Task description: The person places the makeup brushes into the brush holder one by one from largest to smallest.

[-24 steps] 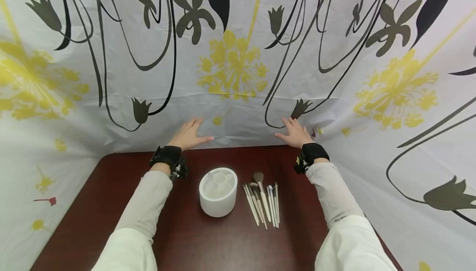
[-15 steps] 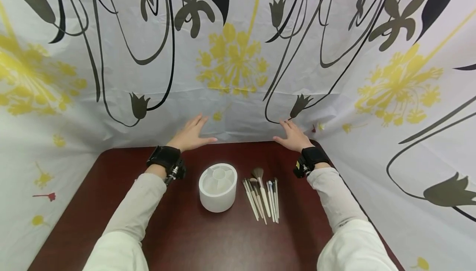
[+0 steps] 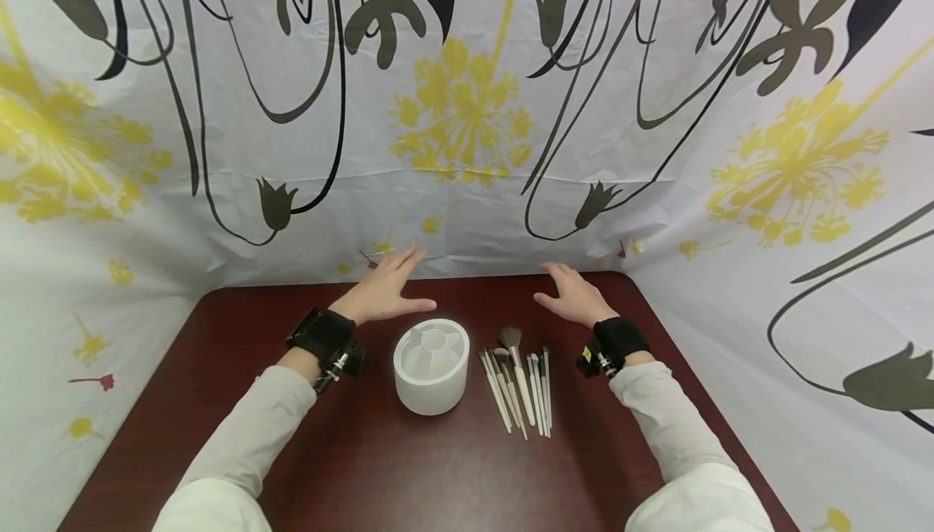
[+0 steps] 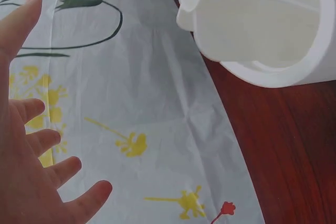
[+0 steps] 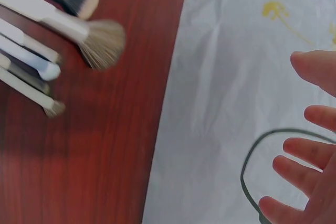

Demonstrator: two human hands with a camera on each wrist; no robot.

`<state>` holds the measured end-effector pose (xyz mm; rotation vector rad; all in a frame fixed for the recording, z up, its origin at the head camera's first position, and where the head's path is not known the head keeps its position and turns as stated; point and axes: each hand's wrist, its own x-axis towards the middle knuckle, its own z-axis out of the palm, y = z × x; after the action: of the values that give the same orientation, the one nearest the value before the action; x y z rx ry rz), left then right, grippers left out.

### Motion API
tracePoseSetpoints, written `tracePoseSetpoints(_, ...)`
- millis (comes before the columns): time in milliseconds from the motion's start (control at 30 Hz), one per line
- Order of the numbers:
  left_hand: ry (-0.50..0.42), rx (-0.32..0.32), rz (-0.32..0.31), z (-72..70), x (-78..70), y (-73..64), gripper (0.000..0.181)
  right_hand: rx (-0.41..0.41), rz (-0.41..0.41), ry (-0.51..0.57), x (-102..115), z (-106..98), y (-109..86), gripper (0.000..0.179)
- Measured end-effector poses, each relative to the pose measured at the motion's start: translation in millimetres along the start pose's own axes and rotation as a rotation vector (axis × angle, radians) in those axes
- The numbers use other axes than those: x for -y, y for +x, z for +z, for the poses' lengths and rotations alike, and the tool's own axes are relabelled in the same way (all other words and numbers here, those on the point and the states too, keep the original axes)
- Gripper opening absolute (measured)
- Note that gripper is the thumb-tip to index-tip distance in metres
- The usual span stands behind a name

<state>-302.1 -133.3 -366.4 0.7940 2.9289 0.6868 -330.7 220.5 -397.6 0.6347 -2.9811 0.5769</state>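
My left hand (image 3: 383, 287) hovers near the table's far edge, fingers spread and holding nothing. Just in front of it stands a white round brush holder (image 3: 430, 390) with divided compartments inside; the holder's wall (image 4: 273, 77) fills the upper right of the left wrist view. To the right, several makeup brushes (image 3: 521, 394) lie side by side with their bristles toward the far edge. One large fluffy brush (image 5: 102, 43) reaches beyond the others. Beyond the brushes and to their right is my right hand (image 3: 575, 297), its fingers extended and nothing in its grasp.
The dark red wooden table (image 3: 438, 483) has rounded far corners. A white curtain (image 3: 467, 224) with yellow and grey flower prints hangs close behind it and along both sides. Each wrist wears a black strapped camera.
Both hands have come down and back toward me from against the curtain, the left also shifting slightly right. The holder and brushes stay where they were on the table.
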Motion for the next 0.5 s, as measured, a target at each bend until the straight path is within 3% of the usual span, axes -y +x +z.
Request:
tracePoseSetpoints(200,0.059,0.019,0.037,10.6,0.2,-6.1,0.092,-0.012,-0.030,0.005,6.2,17.0,-8.6,0.057)
tracePoseSetpoints(500,0.031,0.079,0.060,27.5,-0.7,-13.8,0.094,-0.015,-0.054,0.023,13.0,40.7,-21.1,0.054)
